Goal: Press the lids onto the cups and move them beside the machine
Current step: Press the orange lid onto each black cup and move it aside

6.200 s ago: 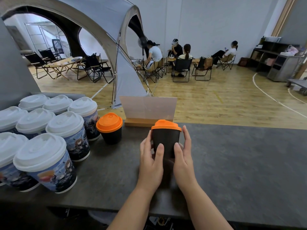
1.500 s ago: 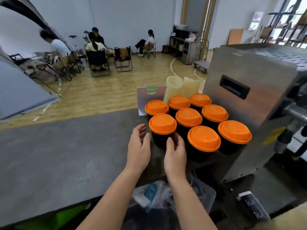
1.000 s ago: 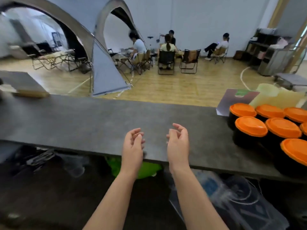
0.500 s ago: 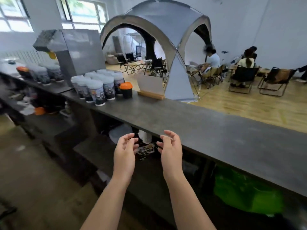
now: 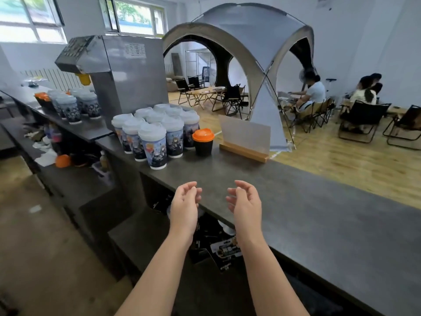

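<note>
Since half a second ago, the view has been brought nearer to the cups, and both hands are now raised over the near edge of the table (image 5: 319, 215) instead of below it. The left hand (image 5: 185, 205) and the right hand (image 5: 245, 205) are held apart, palms turned toward each other, fingers loosely curled, and nothing is held in either.

The table is a long slab of dark grey, matte, stone-like material. A small black cup (image 5: 203, 145) with a glossy orange domed lid (image 5: 203, 134) is set upright on it, its long axis vertical, lid uppermost and seated on the rim. It is placed just beside a cluster of tall printed paper cups (image 5: 157, 135), tapered and capped with white plastic lids, which are stood against the boxy brushed-steel machine (image 5: 127, 74). A frosted rectangular sign in a wooden base (image 5: 245, 139) is set to the right of the black cup.

A second group of white-lidded cups (image 5: 76, 103) beyond the machine is blurred, and an orange lid beside it can hardly be made out. The prints on the cups are too small to be read. The shelves under the table are dark and cluttered, their contents not clearly told. Both forearms are cut off by the lower edge.
</note>
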`<state>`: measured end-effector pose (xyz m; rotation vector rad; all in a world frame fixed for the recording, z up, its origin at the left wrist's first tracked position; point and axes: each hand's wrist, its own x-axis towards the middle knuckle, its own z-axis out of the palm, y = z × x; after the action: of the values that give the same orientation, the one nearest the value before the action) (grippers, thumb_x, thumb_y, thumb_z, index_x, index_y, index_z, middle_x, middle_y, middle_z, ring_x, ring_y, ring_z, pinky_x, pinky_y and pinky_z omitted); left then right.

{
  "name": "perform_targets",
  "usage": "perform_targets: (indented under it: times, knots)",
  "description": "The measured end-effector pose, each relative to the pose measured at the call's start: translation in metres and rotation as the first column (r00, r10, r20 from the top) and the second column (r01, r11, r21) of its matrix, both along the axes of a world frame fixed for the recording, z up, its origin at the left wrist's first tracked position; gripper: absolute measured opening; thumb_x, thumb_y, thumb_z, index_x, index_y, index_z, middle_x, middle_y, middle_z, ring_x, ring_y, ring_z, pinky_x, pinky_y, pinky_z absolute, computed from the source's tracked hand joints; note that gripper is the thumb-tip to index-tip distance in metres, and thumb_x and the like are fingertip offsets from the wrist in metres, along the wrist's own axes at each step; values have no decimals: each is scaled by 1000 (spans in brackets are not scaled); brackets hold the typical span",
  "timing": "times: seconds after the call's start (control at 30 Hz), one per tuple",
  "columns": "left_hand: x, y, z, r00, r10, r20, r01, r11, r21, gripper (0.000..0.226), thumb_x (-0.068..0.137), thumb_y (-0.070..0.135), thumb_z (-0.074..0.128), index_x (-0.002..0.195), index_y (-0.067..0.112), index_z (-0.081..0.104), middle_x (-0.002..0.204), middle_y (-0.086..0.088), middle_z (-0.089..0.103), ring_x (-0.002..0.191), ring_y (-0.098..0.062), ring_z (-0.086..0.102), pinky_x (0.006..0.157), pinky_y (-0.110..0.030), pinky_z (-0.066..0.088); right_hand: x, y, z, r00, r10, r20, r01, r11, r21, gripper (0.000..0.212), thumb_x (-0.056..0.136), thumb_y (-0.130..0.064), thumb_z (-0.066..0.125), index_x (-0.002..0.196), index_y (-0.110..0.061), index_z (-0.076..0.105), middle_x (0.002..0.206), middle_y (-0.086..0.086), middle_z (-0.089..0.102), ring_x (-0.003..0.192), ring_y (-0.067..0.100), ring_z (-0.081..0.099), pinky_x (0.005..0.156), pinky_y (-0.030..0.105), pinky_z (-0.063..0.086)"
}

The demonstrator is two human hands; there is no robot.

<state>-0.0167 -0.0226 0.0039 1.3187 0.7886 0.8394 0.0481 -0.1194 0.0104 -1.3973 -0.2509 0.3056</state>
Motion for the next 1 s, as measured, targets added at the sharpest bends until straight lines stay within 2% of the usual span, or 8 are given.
perform_targets:
  times: [0.2,0.37,0.43,0.53,0.63,0.73,0.83,1.0]
  knots:
    - [70,81,-2,1000,-18,-25,17,998,-60,20,103,25,46,118,21,59,111,4,63,102,-10,58,87,-26,46,61,77,1,1000,-2,-30,1,1000,-22,19,103,-17,44,105,-25,60,101,3,69,89,15,65,90,38,52]
    - [130,139,-3,999,-18,-40,15,997,-75,35,102,32,47,133,20,54,139,-4,56,127,-19,51,113,-38,37,108,128,-1,1000,16,2,-15,996,-87,18,102,-17,44,105,-26,59,101,0,67,92,16,63,92,39,52]
    - [151,161,3,999,-23,-40,19,995,-98,42,103,31,45,140,12,49,143,-5,52,128,-18,48,109,-33,36,131,150,-1,1000,5,22,-2,991,-135,17,101,-22,46,112,-28,59,106,-4,65,99,16,62,98,43,51]
    - [180,187,7,997,-59,-53,52,992,-117,44,105,32,40,143,12,47,138,0,50,121,-14,45,97,-27,32,159,179,1,1000,-5,21,9,979,-205,27,101,-28,45,126,-30,55,128,-2,61,116,18,56,106,45,46]
    - [202,204,0,989,-108,-103,95,988,-120,48,104,41,37,140,14,50,142,-3,53,123,-20,50,96,-32,36,175,204,6,999,1,35,8,970,-244,41,104,-29,41,145,-24,44,144,-4,49,131,17,46,105,27,35]
    - [215,212,-5,983,-111,-149,93,988,-123,50,105,43,34,145,15,43,146,-10,49,132,-29,46,93,-31,32,186,229,2,999,12,29,-4,964,-267,48,106,-32,39,152,-22,35,153,-2,42,141,18,38,103,25,29]
    - [217,215,-6,977,-165,-138,163,986,-24,45,105,40,34,145,22,43,144,-7,51,128,-25,47,91,-28,30,190,241,-9,999,-26,33,33,971,-236,46,106,-35,37,150,-22,39,148,0,49,136,17,44,110,30,34]
    - [208,199,-9,949,-287,-130,296,954,54,20,103,38,39,113,23,48,121,-5,58,105,-19,52,85,-32,36,175,209,-20,987,-139,81,151,973,-176,37,106,-34,38,138,-22,52,130,-5,61,122,9,53,93,19,39]
